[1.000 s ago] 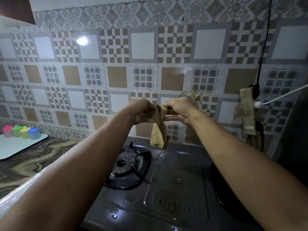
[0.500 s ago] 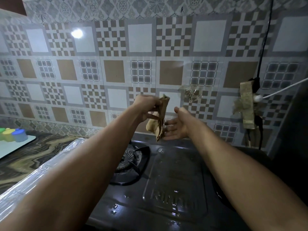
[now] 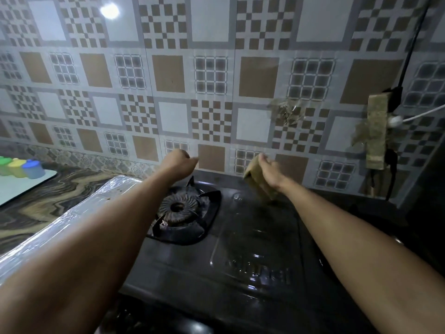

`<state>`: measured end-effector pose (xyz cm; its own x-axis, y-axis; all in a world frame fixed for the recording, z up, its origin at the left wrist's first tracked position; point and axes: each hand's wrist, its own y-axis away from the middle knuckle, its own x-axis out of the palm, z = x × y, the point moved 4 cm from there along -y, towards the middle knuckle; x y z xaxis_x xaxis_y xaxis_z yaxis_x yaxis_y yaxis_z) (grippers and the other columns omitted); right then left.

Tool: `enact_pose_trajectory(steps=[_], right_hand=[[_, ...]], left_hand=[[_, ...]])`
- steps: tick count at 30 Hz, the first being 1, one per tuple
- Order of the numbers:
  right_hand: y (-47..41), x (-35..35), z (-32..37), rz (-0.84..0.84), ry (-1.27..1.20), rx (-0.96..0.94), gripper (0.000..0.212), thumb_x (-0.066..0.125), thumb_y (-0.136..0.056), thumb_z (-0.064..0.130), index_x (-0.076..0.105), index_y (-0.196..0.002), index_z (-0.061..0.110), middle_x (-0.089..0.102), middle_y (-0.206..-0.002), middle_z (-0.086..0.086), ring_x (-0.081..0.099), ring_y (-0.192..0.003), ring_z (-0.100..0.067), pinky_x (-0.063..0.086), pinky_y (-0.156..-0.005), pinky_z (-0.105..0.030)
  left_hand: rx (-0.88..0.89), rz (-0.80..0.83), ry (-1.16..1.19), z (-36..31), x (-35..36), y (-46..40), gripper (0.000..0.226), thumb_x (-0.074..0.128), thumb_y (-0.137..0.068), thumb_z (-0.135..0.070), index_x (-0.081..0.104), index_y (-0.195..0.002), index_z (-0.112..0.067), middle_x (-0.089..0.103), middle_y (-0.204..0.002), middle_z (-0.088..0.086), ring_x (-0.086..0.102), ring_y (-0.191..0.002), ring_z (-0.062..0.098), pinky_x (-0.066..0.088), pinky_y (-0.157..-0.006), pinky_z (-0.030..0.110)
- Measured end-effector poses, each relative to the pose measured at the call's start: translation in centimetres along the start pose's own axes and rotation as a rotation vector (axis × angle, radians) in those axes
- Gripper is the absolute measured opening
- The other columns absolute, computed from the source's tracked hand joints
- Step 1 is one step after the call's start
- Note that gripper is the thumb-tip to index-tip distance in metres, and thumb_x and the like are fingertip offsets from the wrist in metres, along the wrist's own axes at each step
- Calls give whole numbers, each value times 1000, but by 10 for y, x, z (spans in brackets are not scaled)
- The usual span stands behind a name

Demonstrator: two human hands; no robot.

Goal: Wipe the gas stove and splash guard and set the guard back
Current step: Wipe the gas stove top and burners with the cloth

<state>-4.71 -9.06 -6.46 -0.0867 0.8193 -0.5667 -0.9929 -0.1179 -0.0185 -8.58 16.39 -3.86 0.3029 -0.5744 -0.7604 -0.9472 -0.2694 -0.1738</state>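
Note:
The black gas stove (image 3: 252,256) fills the lower middle, its left burner and grate (image 3: 179,209) in plain sight. My right hand (image 3: 268,171) grips a folded brown cloth (image 3: 258,184) above the stove's back edge, near the tiled wall. My left hand (image 3: 179,162) hovers over the back of the left burner with its fingers curled and nothing in it. The foil-covered splash guard (image 3: 72,213) lies tilted along the stove's left side, partly hidden by my left forearm.
A marbled counter (image 3: 36,203) lies to the left, with a white tray (image 3: 21,186) and coloured lidded cups (image 3: 31,168) on it. A brown rag (image 3: 375,131) hangs on the wall at right beside black cables (image 3: 404,66) and a white cord.
The cloth has passed from my left hand to my right. Both hands have come apart and dropped lower toward the stove's back edge.

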Motion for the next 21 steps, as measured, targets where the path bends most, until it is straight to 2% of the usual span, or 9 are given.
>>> enact_pose_trajectory(steps=[2,3,6,8,10,14,21], right_hand=[[-3,19,-20,121,460,6,54,24,-103,48,39,-145,19,38,-151,-12,37,-136,-33,31,-107,-44],[-5,27,-27,152,604,-15,53,26,-102,47,36,-147,21,32,-155,-10,31,-140,-33,24,-113,-49],[-17,46,-46,236,799,-38,63,20,-99,55,15,-154,25,7,-163,-4,5,-149,-33,1,-117,-59],[-25,54,-55,278,846,-12,69,11,-97,61,0,-155,26,-7,-163,-6,-7,-149,-34,-7,-115,-60],[-30,58,-58,285,858,-16,71,8,-95,64,-5,-154,27,-12,-163,-6,-11,-148,-35,-9,-115,-60],[-47,66,-53,314,884,-54,70,11,-95,64,-8,-154,30,-16,-162,-3,-14,-148,-31,-11,-115,-60],[-84,93,-34,410,927,-110,69,9,-94,66,-12,-152,35,-16,-162,1,-12,-149,-29,-10,-114,-63]], left_hand=[[-46,-1,-137,28,3,1,40,47,-98,-36,64,-107,-1,66,-105,13,59,-91,27,48,-85,37],[-65,-4,-202,39,4,3,43,45,-98,-37,60,-116,0,64,-116,18,59,-100,30,48,-91,40],[-71,-6,-354,68,7,6,54,40,-99,-41,47,-134,-1,48,-139,23,47,-126,37,38,-106,51],[-75,-1,-416,83,8,6,57,38,-99,-45,44,-136,-1,42,-143,23,39,-133,38,32,-110,55],[-113,8,-461,98,11,5,58,36,-98,-45,44,-136,-1,40,-146,21,35,-137,37,28,-111,57],[-205,3,-478,124,16,1,65,33,-96,-51,41,-138,-2,36,-148,19,29,-140,34,23,-111,60],[-253,10,-545,131,14,-10,74,25,-95,-60,37,-143,-5,30,-155,16,25,-144,32,18,-113,62]])
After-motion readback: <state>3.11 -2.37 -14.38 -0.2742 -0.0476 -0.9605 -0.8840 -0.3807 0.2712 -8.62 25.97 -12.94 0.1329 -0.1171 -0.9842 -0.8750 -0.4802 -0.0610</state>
